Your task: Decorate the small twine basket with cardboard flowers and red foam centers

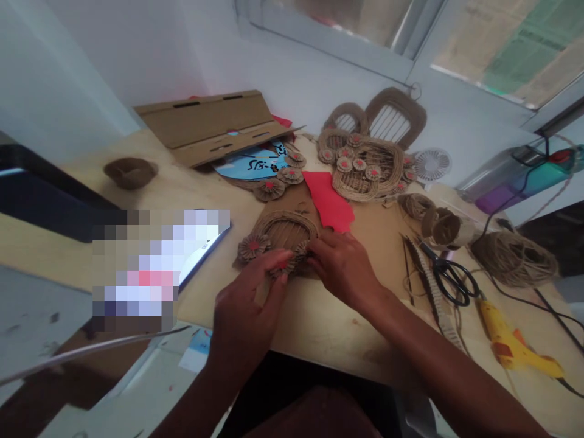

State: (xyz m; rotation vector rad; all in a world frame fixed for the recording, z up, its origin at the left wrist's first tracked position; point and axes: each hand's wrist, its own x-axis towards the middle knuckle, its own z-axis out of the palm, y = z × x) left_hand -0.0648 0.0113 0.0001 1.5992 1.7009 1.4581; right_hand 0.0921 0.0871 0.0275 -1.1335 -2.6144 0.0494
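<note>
A jute-wrapped cardboard frame (283,230) lies flat on the wooden table (319,322) in front of me, with a paper rosette (253,246) on its left edge. My left hand (249,304) pinches a small rosette at the frame's lower rim, fingers curled. Beside it, my right hand (343,267) presses its fingertips on the same spot. A red paper piece (329,202) lies just beyond the frame.
Finished jute frames with rosettes (365,164) lean at the back. Scissors (449,277), a yellow glue gun (511,344), twine coils (513,258), a small fan (431,164), a folded cardboard box (214,125), a jute bowl (130,172) and a phone (201,255) surround the work.
</note>
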